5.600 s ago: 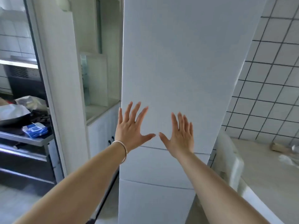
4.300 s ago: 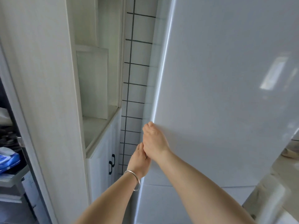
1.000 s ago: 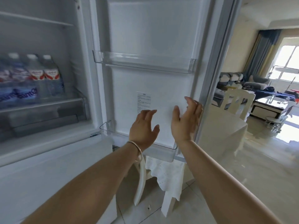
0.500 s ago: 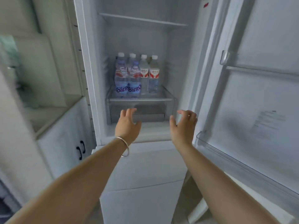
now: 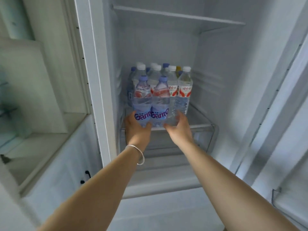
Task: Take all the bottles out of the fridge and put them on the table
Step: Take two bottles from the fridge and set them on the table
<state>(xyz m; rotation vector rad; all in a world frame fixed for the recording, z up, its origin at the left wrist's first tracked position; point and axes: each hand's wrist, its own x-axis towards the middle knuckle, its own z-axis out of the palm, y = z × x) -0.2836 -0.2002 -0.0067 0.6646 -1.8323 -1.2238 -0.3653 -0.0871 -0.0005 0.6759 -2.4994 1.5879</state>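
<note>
Clear ribbed plastic bottles (image 5: 159, 90) clustered upright on fridge (image 5: 216, 80) glass shelf. Left front bottle (image 5: 142, 104) base gripped by left hand (image 5: 136, 129); neighbouring bottle (image 5: 160, 105) base clasped by right hand (image 5: 179, 128).

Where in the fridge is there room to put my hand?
Bare shelf lies right of the bottles, up to the right wall. The upper shelf shows bare. The left is crowded: bottles reach the left wall, with the left hand and right hand at the front.

Left: white cabinet (image 5: 55, 167), seemingly black-handled.
</note>
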